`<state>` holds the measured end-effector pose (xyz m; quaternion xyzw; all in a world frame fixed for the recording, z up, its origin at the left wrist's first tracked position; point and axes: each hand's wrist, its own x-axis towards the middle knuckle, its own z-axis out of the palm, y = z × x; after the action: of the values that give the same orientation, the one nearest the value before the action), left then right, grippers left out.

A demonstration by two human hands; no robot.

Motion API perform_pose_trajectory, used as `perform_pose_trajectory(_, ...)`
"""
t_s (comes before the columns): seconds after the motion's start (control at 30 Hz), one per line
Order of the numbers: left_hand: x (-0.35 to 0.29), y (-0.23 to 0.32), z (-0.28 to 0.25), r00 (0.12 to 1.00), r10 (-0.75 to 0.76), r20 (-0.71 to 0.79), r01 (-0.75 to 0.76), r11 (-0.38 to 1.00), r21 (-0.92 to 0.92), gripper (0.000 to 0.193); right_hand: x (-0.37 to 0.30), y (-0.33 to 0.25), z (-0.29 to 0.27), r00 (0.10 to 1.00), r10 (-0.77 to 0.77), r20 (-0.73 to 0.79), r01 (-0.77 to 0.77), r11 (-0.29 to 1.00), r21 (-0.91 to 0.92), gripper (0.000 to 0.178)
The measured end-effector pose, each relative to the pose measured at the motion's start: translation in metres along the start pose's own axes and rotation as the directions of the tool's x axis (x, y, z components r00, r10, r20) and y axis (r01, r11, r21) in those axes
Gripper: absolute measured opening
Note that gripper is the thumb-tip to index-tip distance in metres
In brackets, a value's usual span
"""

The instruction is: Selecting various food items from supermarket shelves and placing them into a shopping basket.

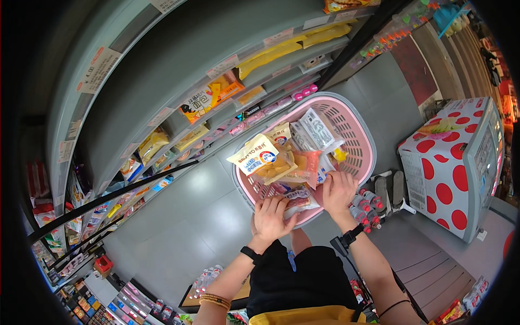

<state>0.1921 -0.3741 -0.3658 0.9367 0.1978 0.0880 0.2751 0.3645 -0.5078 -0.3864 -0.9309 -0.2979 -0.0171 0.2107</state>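
Note:
A pink plastic basket (366, 135) with slotted sides stands in front of me, filled with packaged food. My left hand (271, 218) is at its near left rim, fingers curled over the left end of a clear and white food packet (301, 200), thumb along the near edge. At the near right side, my right hand (340, 192) has its fingers bent down into the basket beside that packet; what its fingertips hold is hidden. Beyond my hands lie a cream-coloured bread bag (260, 157), a pinkish packet (309, 167) and a silvery white packet (317, 130).
Shelves (179, 59) with packaged snacks curve along the left and far side. To the right stands a white freezer with red dots (441, 168). Several bottles (368, 208) with red caps are on the floor near the basket's right. More bottles (206, 281) stand at the lower left.

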Motion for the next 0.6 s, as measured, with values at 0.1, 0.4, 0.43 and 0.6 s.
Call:
perform_pose_trajectory(0.1,-0.0013,0.0,0.0011,1.0,-0.008,-0.004,0.008,1.0,-0.03,0.041,-0.0002,-0.0003,-0.0001,1.0,0.003,0.008,-0.003,1.0,0.0,0.008)
perform_pose_trajectory(0.4,-0.0015,-0.0001,0.0035,1.0,-0.01,-0.013,0.01,1.0,-0.016,0.035,-0.0005,0.0,0.0003,1.0,0.004,0.008,-0.004,1.0,-0.004,0.008)
perform_pose_trajectory(0.43,-0.0019,-0.0005,0.0041,1.0,-0.01,-0.013,0.01,1.0,-0.017,0.035,-0.0007,0.0001,0.0004,1.0,0.004,0.009,-0.004,1.0,-0.005,0.008)
perform_pose_trajectory(0.6,-0.0025,-0.0009,0.0045,1.0,-0.01,-0.013,0.01,1.0,-0.01,0.034,-0.0008,0.0006,0.0007,1.0,0.0,0.014,0.0,1.0,-0.007,0.008)
